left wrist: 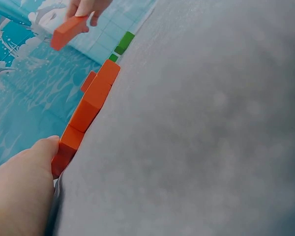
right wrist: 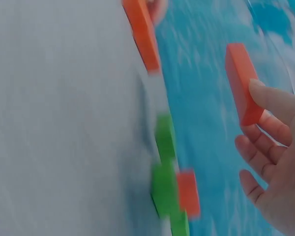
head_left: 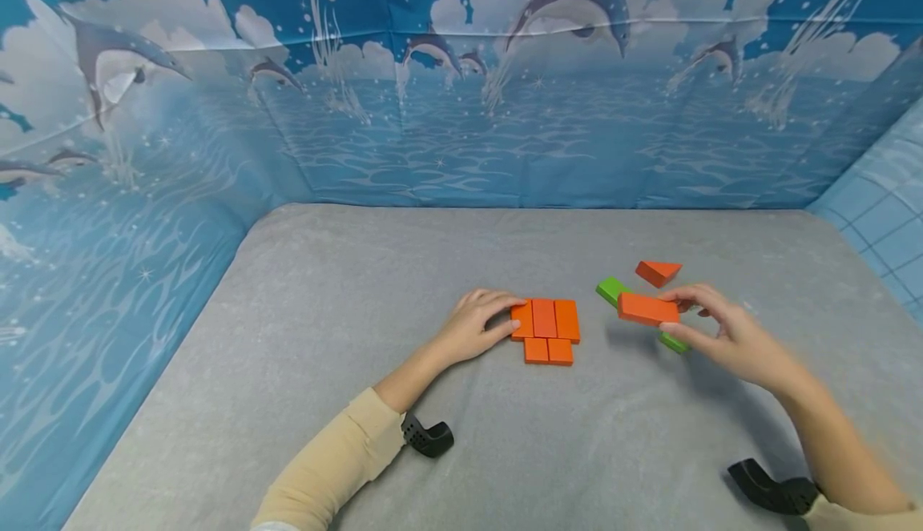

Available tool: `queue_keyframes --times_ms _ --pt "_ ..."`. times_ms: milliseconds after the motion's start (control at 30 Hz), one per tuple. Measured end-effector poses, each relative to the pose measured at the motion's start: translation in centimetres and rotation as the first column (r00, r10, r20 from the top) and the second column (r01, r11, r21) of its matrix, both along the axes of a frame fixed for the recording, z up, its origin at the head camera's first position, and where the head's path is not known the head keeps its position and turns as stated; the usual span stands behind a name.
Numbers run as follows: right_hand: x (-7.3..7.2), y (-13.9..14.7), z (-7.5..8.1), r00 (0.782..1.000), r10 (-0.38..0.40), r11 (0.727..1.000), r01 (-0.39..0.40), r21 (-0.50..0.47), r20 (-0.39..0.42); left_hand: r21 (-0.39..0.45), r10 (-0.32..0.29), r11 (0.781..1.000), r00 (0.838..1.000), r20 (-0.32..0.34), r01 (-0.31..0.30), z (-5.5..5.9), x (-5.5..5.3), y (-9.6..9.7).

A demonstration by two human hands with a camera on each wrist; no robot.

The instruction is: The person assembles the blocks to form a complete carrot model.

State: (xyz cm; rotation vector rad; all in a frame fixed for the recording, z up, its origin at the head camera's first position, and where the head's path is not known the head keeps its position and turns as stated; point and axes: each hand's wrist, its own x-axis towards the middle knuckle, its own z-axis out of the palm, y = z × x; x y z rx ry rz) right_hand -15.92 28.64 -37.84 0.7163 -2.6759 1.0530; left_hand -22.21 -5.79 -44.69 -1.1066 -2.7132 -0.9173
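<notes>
Orange block (head_left: 647,309) is pinched between the thumb and fingers of the right hand (head_left: 743,347), raised above the counter (head_left: 360,291), right of the orange group (head_left: 544,319), whose left edge the left hand (head_left: 469,329) touches; whether it grips, I cannot tell.

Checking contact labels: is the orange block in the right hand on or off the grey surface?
Off: the right hand pinches the orange block, and both wrist views show it raised clear of the grey surface.

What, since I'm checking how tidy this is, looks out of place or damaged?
Nothing looks damaged. Mildly out of place: the orange triangular block, lying by the green blocks, apart from the neat orange group.
</notes>
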Motion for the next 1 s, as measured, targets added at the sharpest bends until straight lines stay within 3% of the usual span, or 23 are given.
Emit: queue_keyframes --times_ms 233,433,1000 --pt "1.1 -5.0 -0.8 0.984 0.179 0.983 -0.179 -0.038 -0.020 0.005 0.000 1.000 1.000 0.013 0.000 0.2 0.1 0.1" --pt "1.9 -8.0 -2.4 0.963 0.271 0.962 -0.271 -0.040 -0.019 -0.007 0.006 1.000 1.000 0.005 -0.006 0.2 0.1 0.1" --pt "3.0 -10.0 -3.6 0.985 0.142 0.975 -0.122 0.184 -0.098 -0.001 0.008 1.000 1.000 0.011 -0.008 0.3 0.0 0.1"
